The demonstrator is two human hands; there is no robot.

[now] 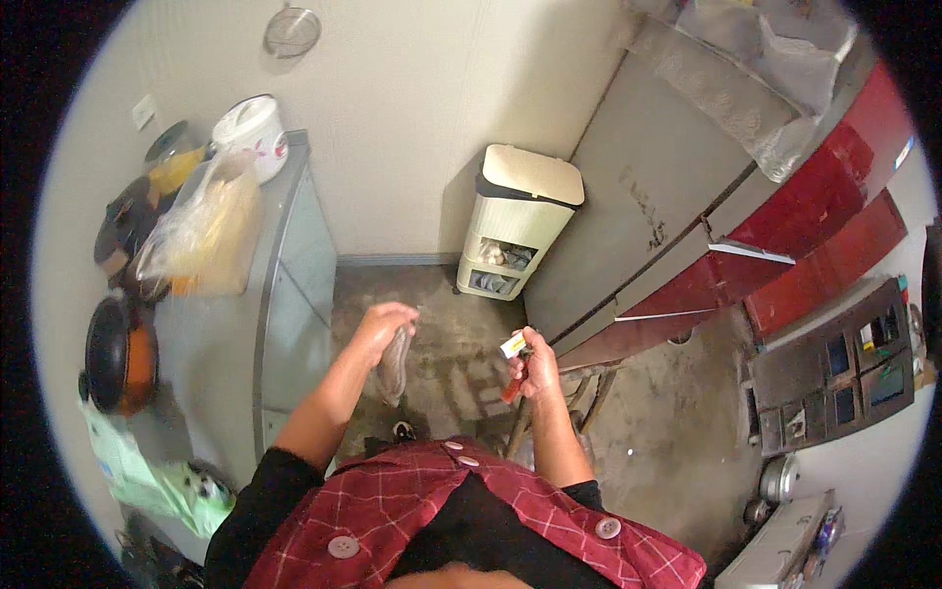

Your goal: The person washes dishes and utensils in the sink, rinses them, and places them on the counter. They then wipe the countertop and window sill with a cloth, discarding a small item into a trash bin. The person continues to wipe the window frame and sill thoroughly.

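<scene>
My left hand [384, 327] pinches the top of a limp, see-through plastic bag [396, 368], which hangs below the fingers over the floor. What the bag contains, if anything, is too blurred to tell. To its right, my right hand [542, 364] is closed around a small object with a white and yellow label [514, 344]. A red-orange part [511, 390] sticks out below the same fist. My fingers cover the rest, so I cannot tell whether these are one thing or two. The hands are apart, in front of my red checked apron [368, 508].
At left, a grey counter [221, 346] bears a frying pan [110, 357], a filled plastic bag [213, 235] and a white bucket [250, 136]. Ahead stands a cream lidded storage bin [508, 213] beside a tall red-fronted refrigerator [633, 184]. A wooden stool [600, 394] is near my right forearm.
</scene>
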